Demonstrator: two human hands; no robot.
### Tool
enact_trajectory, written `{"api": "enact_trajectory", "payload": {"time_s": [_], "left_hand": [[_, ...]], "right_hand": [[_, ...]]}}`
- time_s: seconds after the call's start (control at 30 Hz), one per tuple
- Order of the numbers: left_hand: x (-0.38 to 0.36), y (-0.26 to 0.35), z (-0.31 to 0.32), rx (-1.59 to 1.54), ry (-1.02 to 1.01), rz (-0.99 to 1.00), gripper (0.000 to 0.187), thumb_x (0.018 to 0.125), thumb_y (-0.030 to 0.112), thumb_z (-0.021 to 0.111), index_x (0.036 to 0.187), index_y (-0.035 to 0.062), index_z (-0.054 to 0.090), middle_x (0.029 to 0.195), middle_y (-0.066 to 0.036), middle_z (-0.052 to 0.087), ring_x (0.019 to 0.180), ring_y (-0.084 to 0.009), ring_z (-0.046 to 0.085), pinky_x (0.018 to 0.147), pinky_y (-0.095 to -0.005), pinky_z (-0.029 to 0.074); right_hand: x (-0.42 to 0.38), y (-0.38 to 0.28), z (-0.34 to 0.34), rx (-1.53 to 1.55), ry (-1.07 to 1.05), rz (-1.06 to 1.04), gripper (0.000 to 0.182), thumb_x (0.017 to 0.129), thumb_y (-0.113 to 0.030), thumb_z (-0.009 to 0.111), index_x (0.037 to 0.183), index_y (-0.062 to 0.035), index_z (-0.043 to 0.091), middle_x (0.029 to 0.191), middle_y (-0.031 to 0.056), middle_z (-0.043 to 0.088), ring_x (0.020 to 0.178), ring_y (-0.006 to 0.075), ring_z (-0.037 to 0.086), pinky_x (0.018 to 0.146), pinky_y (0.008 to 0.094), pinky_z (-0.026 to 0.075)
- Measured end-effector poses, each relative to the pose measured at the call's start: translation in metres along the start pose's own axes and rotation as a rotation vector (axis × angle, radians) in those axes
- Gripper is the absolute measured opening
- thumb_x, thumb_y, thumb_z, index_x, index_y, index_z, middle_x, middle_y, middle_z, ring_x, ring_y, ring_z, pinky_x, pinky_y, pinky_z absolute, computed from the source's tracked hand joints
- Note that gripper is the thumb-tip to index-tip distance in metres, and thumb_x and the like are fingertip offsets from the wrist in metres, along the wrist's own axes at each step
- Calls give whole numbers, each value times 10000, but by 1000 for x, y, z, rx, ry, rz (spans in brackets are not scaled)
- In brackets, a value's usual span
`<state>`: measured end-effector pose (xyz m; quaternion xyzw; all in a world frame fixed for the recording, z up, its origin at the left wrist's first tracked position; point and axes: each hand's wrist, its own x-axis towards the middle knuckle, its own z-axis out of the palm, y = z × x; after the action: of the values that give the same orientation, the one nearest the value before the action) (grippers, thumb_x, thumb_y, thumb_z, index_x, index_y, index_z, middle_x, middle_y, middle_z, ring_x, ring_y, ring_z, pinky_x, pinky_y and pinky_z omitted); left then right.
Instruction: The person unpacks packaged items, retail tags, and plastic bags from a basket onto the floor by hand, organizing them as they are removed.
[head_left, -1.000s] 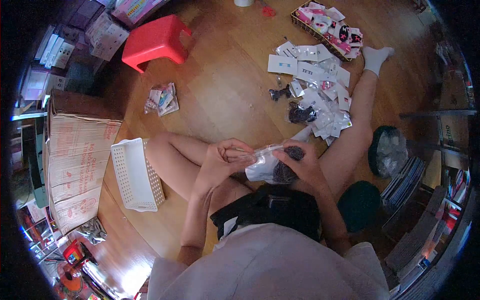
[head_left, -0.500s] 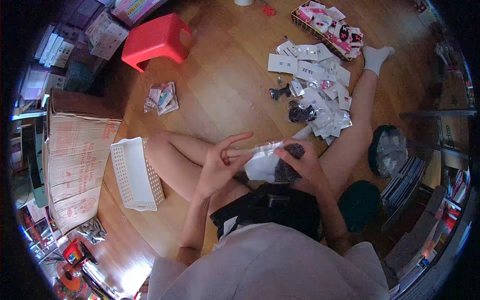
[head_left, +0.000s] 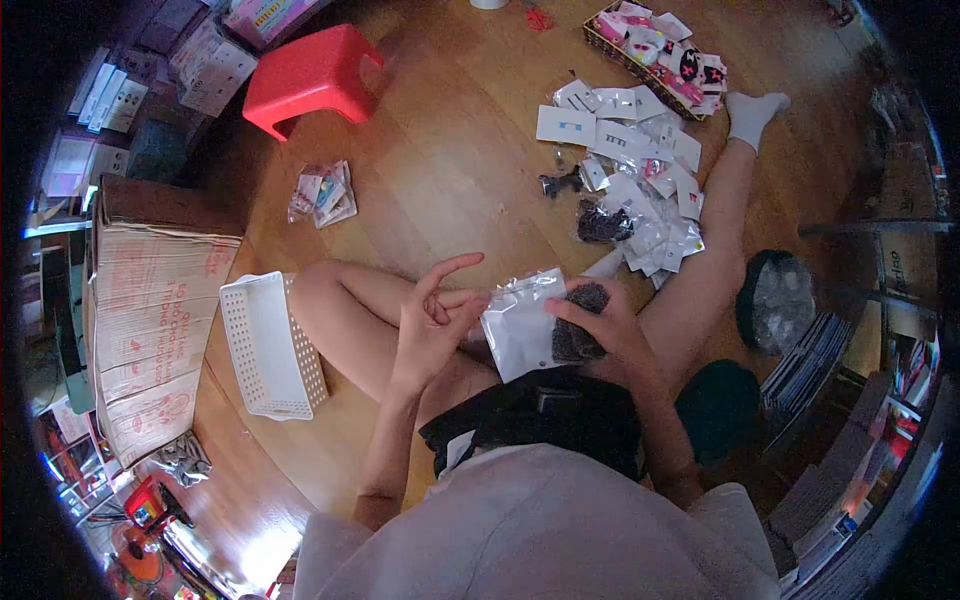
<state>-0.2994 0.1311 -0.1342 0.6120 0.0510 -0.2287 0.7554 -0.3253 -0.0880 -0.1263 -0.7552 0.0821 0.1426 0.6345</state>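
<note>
Over my lap, a clear plastic bag with a white card [head_left: 520, 330] is stretched between my two hands. The thumb and a fingertip of my left hand [head_left: 432, 318] pinch its upper left corner, while the index finger points outward. My right hand [head_left: 608, 325] grips the bag's right side, thumb on top. A dark, speckled bundle [head_left: 576, 330] sits under and beside that thumb, against the bag's right part; its kind is not clear. Ahead of my right hand lies a heap of clear bags with white cards [head_left: 640, 190], including a dark bundle [head_left: 602, 222] in plastic.
A white perforated basket [head_left: 309, 385] stands left of my legs, beside a large cardboard box [head_left: 165, 330]. Further off are small packets [head_left: 325, 193], a red stool [head_left: 310, 75] and a wicker basket [head_left: 600, 45] of packaged goods. Dark green round things [head_left: 718, 410] sit at my right.
The plastic bag has tilted so its white card faces up more fully and its lower edge hangs lower. My left hand has shifted slightly left, still at the bag's corner.
</note>
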Motion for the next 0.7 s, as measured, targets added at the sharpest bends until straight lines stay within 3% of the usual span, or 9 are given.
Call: {"api": "enact_trajectory", "payload": {"time_s": [0.07,0.1,0.17,0.2,0.27,0.4,0.5,0.6,0.7], "left_hand": [[1,-2,-2,-59,-43,36,435,861,-62,562,1271,-33,421,974,-138,665,906,-139,633,804,-221,505],[1,-3,-3,-89,-64,53,452,862,-61,562,1286,-30,406,992,-133,662,916,-137,628,810,-223,500],[2,-4,2,11,-130,108,431,862,-49,575,1270,-38,439,1030,-112,652,931,-122,612,819,-221,489],[2,-5,4,61,-163,134,420,862,-43,582,1262,-43,456,1049,-102,647,939,-115,604,824,-220,484],[-2,-2,7,73,-159,43,389,859,-28,597,1235,-44,500,1056,-77,644,932,-95,592,816,-210,480],[-6,-2,3,107,-144,-45,328,858,-7,612,1183,-35,575,1080,-59,633,916,-61,573,799,-187,470],[-7,-4,2,121,-127,-82,347,834,-40,616,1179,-43,574,1128,-105,624,978,-126,598,865,-227,475],[-9,-8,3,116,-77,-22,277,866,15,614,1142,-11,618,1021,-50,656,870,-40,566,729,-194,482],[-14,-6,7,314,-49,146,205,853,10,622,1053,-10,665,984,-82,676,856,-81,603,731,-225,496]], "right_hand": [[-2,10,-4,-64,-64,-121,272,695,-173,771,909,-76,633,853,32,562,796,150,531,715,272,429],[-4,17,-7,-189,-129,-309,445,622,-116,795,1034,-138,629,1003,68,523,946,219,505,832,302,408],[-6,26,-11,-279,-186,-369,440,624,-105,792,1030,-139,626,1007,73,520,957,218,498,843,306,406],[-4,9,-10,-243,-178,-239,254,700,-151,765,901,-78,627,861,42,555,819,146,517,737,279,425],[-2,-3,-5,-162,-151,-141,209,779,-191,735,768,-15,623,708,9,581,677,76,528,628,255,439],[-4,2,-2,-85,-123,-206,203,786,-175,728,769,-7,614,698,8,563,677,82,513,629,263,431],[-2,14,1,108,-157,-14,204,785,-170,729,784,-3,612,709,15,569,698,90,521,650,267,435],[-4,13,3,173,-142,29,201,784,-167,729,826,-2,624,749,27,595,746,97,540,695,267,444],[-3,7,0,162,-181,25,210,784,-169,728,881,-4,642,807,39,628,802,105,560,744,266,453]]}}
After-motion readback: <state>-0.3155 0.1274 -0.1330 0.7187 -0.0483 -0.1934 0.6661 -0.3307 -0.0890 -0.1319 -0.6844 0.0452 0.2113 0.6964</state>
